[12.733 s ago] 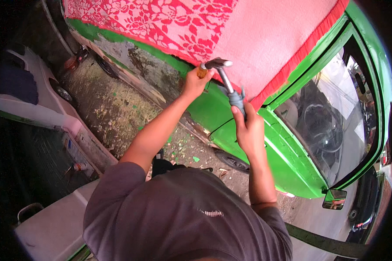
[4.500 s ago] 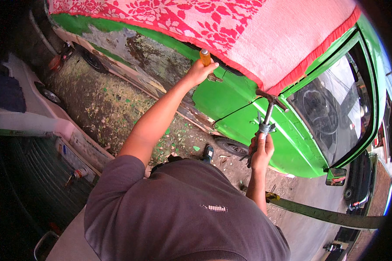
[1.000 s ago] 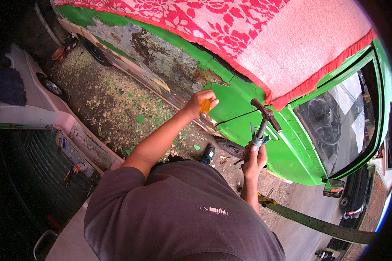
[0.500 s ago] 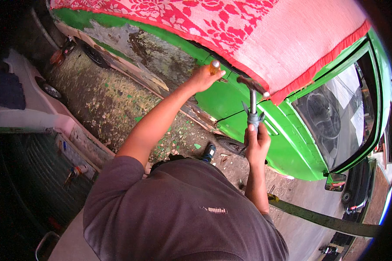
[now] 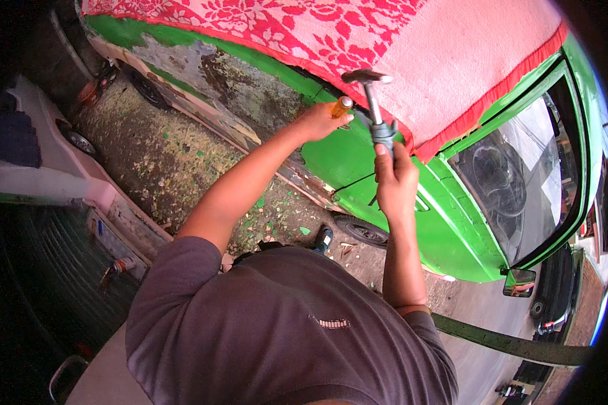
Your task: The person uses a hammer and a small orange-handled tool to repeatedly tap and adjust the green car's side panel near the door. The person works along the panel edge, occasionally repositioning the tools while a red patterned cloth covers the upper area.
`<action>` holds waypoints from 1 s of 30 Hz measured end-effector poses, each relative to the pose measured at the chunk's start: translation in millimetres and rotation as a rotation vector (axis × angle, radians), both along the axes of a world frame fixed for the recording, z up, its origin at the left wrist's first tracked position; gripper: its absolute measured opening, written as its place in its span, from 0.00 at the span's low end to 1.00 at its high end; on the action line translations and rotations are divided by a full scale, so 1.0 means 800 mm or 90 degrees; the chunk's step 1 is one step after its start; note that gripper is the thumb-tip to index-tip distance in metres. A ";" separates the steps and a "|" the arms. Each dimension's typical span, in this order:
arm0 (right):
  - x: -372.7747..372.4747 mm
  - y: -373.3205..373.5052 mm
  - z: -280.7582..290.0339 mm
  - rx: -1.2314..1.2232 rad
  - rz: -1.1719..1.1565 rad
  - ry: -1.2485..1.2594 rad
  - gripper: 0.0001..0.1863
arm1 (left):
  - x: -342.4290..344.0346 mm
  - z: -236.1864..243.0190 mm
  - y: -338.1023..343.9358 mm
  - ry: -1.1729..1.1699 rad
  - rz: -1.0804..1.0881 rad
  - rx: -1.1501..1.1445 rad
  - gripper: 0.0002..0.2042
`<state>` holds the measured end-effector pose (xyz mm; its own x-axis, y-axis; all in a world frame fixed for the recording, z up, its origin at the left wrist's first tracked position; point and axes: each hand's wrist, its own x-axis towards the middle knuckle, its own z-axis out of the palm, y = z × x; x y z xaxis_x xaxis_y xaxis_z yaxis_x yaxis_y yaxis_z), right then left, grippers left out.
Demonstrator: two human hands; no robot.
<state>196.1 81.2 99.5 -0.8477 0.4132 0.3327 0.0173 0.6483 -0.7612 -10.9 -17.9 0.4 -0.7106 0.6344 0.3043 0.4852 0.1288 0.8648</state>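
My left hand point(image 5: 315, 123) is closed around what looks like a screwdriver point(image 5: 342, 106), its amber handle's metal-capped end sticking out of the fist. Most of its blade is hidden, against or close to the green van's side point(image 5: 358, 155). In my right hand point(image 5: 397, 177) is a hammer point(image 5: 373, 101) with a metal shaft and a grip wrapped in grey cloth or tape. The hammer's head is raised just right of the screwdriver's end, apart from it. Bare grey and rusty-brown patches point(image 5: 250, 84) show on the van's panel left of my hands.
A red and pink floral blanket point(image 5: 392, 47) covers the van's top. Paint flakes litter the ground point(image 5: 162, 142). Behind me on the left stands a pale pink vehicle body point(image 5: 101, 192). A green beam point(image 5: 507, 344) crosses at right, near the van's side mirror point(image 5: 520, 282).
My right hand has lifted the hammer up and to the left, nearer the screwdriver's end. The left hand has stayed nearly in place, with the screwdriver's handle tilted slightly more to the right.
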 end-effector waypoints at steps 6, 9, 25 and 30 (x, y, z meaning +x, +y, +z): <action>0.016 -0.005 0.017 0.138 -0.023 -0.008 0.18 | -0.020 -0.017 0.003 -0.070 -0.030 -0.007 0.18; 0.011 -0.002 0.010 0.108 -0.037 -0.072 0.18 | -0.016 -0.020 0.007 -0.049 -0.020 -0.007 0.20; 0.024 -0.009 0.002 0.052 -0.047 -0.012 0.18 | -0.023 -0.030 0.007 -0.090 -0.034 0.014 0.18; 0.019 0.000 -0.019 -0.004 -0.055 -0.063 0.18 | -0.006 -0.024 0.005 -0.077 -0.010 0.021 0.15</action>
